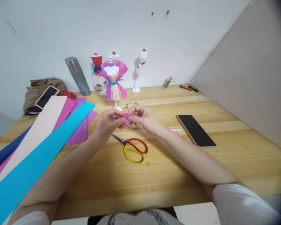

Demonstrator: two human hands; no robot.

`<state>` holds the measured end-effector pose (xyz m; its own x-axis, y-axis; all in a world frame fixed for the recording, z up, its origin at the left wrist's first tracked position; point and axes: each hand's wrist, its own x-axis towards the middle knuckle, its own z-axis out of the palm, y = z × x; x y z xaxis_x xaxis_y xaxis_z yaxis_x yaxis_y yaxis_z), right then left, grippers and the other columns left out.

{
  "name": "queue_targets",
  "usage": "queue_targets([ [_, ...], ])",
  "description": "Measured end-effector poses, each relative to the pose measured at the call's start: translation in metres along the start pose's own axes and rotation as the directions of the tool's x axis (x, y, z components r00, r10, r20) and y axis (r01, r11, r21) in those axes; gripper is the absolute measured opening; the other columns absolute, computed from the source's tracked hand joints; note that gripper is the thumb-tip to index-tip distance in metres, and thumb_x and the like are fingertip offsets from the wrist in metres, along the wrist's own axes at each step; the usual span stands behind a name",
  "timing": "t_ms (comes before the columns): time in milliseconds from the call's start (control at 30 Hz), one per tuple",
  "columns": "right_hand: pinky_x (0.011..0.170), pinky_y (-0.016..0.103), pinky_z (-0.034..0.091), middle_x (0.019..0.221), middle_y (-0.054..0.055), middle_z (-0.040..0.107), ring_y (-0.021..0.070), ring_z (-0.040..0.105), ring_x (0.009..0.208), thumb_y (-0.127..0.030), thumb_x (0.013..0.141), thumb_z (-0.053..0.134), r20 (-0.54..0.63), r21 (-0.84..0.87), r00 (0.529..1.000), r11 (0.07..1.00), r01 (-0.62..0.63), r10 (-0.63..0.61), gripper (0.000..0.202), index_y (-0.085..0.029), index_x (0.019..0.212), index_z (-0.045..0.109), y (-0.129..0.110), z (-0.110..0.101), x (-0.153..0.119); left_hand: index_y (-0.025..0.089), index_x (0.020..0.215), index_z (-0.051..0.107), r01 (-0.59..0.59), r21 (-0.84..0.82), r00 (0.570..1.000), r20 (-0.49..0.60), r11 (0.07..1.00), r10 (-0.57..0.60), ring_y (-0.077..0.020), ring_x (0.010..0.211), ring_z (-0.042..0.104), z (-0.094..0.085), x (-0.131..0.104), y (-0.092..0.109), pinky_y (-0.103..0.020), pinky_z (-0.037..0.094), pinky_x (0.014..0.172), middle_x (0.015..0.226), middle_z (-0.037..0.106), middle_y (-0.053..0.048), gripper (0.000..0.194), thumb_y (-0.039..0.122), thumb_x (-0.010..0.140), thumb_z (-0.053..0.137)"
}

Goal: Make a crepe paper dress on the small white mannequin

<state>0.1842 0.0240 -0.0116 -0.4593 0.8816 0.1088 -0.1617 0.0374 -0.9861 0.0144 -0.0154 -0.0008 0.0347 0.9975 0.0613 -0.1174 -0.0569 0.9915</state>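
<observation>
Pinching a pink piece (125, 118) in closed fingertips, the left hand (109, 121) and right hand (143, 117) are holding it beyond the scissors (124, 142), over the table (168, 181); light, even pressure is likely helping avoid creases.

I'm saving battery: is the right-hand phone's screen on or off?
It looks off: the phone lies face up and its screen shows plain black.
</observation>
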Motion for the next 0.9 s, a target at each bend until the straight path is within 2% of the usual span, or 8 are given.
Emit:
queue_targets([
  [200, 0.051, 0.019, 0.046, 0.060, -0.005, 0.066, 0.0064, 0.058, 0.049, -0.025, 0.069, 0.081, 0.088, 0.057, 0.994, 0.997, 0.061, -0.066, 0.022, -0.018, 0.080, 0.064, -0.0016, -0.0022, 0.0000, 0.016, 0.074, 0.069, -0.046, 0.014, 0.999, 0.014, 0.999, 0.046, -0.0117, 0.051, 0.064, -0.0023, -0.0002, -0.0037, -0.021, 0.051, 0.052, 0.058, 0.071, 0.001, 0.030, 0.029, 0.059, 0.092],
  [367, 0.052, 0.021, 0.049, 0.060, -0.004, 0.068, 0.0077, 0.060, 0.050, -0.025, 0.068, 0.082, 0.076, 0.043, 0.995, 0.997, 0.065, -0.069, 0.017, -0.019, 0.076, 0.068, -0.0012, -0.0049, 0.0004, 0.016, 0.074, 0.071, -0.079, 0.055, 0.996, 0.056, 0.995, 0.076, -0.0127, 0.054, 0.065, -0.0035, 0.0003, -0.0033, -0.023, 0.053, 0.054, 0.061, 0.071, 0.000, 0.028, 0.030, 0.061, 0.091],
  [500, 0.051, 0.021, 0.050, 0.059, -0.003, 0.071, 0.0086, 0.061, 0.050, -0.026, 0.066, 0.086, 0.087, 0.094, 0.995, 0.995, 0.033, -0.041, 0.019, -0.019, 0.076, 0.071, -0.0013, -0.0055, -0.0002, 0.018, 0.073, 0.073, -0.224, 0.187, 0.974, 0.078, 0.956, 0.213, -0.0127, 0.059, 0.065, -0.0041, -0.0020, 0.0020, -0.024, 0.052, 0.059, 0.064, 0.071, 0.000, 0.016, 0.028, 0.068, 0.084],
  [600, 0.051, 0.019, 0.051, 0.059, -0.002, 0.071, 0.0082, 0.061, 0.049, -0.031, 0.065, 0.090, 0.073, 0.183, 0.997, 0.983, -0.023, 0.010, 0.024, -0.018, 0.076, 0.073, -0.0030, -0.0038, -0.0019, 0.020, 0.074, 0.075, -0.344, 0.319, 0.939, 0.110, 0.883, 0.326, -0.0130, 0.065, 0.065, -0.0060, -0.0036, 0.0044, -0.024, 0.051, 0.063, 0.070, 0.074, -0.001, 0.002, 0.023, 0.075, 0.076],
  [667, 0.051, 0.018, 0.050, 0.058, -0.001, 0.071, 0.0078, 0.061, 0.049, -0.038, 0.065, 0.091, 0.080, 0.234, 0.996, 0.970, -0.061, 0.043, 0.029, -0.017, 0.073, 0.072, -0.0046, -0.0023, -0.0031, 0.021, 0.075, 0.076, -0.392, 0.353, 0.920, 0.134, 0.850, 0.369, -0.0134, 0.066, 0.065, -0.0075, -0.0038, 0.0036, -0.025, 0.051, 0.063, 0.072, 0.074, -0.001, 0.005, 0.020, 0.078, 0.072],
  [800, 0.048, 0.018, 0.047, 0.056, 0.000, 0.069, 0.0080, 0.059, 0.047, -0.048, 0.067, 0.090, 0.091, 0.235, 0.993, 0.967, -0.095, 0.075, 0.037, -0.017, 0.069, 0.070, -0.0068, -0.0012, -0.0036, 0.022, 0.078, 0.078, -0.418, 0.360, 0.908, 0.145, 0.834, 0.393, -0.0143, 0.068, 0.065, -0.0085, -0.0032, -0.0011, -0.026, 0.051, 0.064, 0.074, 0.075, -0.001, 0.010, 0.017, 0.081, 0.070],
  [900, 0.046, 0.019, 0.046, 0.055, 0.001, 0.068, 0.0086, 0.058, 0.046, -0.051, 0.070, 0.087, 0.100, 0.235, 0.992, 0.967, -0.098, 0.076, 0.039, -0.016, 0.069, 0.070, -0.0071, -0.0020, -0.0029, 0.021, 0.078, 0.077, -0.403, 0.312, 0.915, 0.147, 0.860, 0.376, -0.0145, 0.069, 0.066, -0.0074, -0.0025, -0.0025, -0.026, 0.052, 0.066, 0.075, 0.076, -0.001, 0.005, 0.019, 0.080, 0.073],
])
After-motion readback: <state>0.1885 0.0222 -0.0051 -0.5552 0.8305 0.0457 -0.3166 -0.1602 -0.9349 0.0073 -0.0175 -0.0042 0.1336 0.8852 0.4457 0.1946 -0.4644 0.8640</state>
